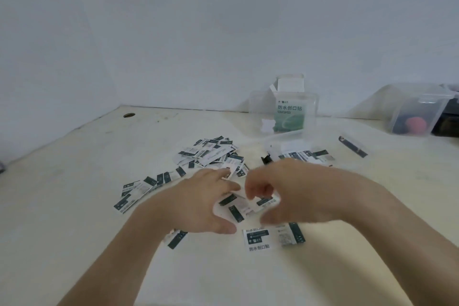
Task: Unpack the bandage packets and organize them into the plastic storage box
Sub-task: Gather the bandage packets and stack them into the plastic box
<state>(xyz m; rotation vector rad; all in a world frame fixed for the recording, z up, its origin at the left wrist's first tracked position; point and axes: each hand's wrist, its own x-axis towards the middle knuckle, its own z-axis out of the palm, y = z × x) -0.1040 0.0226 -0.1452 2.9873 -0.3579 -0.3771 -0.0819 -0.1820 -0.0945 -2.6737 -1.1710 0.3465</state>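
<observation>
Several white and dark green bandage packets (pixel 208 153) lie scattered over the middle of the table. My left hand (pixel 198 202) and my right hand (pixel 290 191) hover side by side over a small cluster of packets (pixel 239 206), fingers curled and spread above them. Whether either hand grips a packet is unclear. A clear plastic storage box (pixel 310 107) stands at the back with an opened green and white bandage carton (pixel 290 112) inside it. A shallow clear lid or tray (pixel 285 140) holding more packets lies in front of it.
A second clear container (pixel 417 112) with a red object stands at the far right by a dark box. A dark flat item (pixel 352 146) lies to the right of the packets. The table has a cable hole (pixel 129 115) at back left. Walls close the back and left.
</observation>
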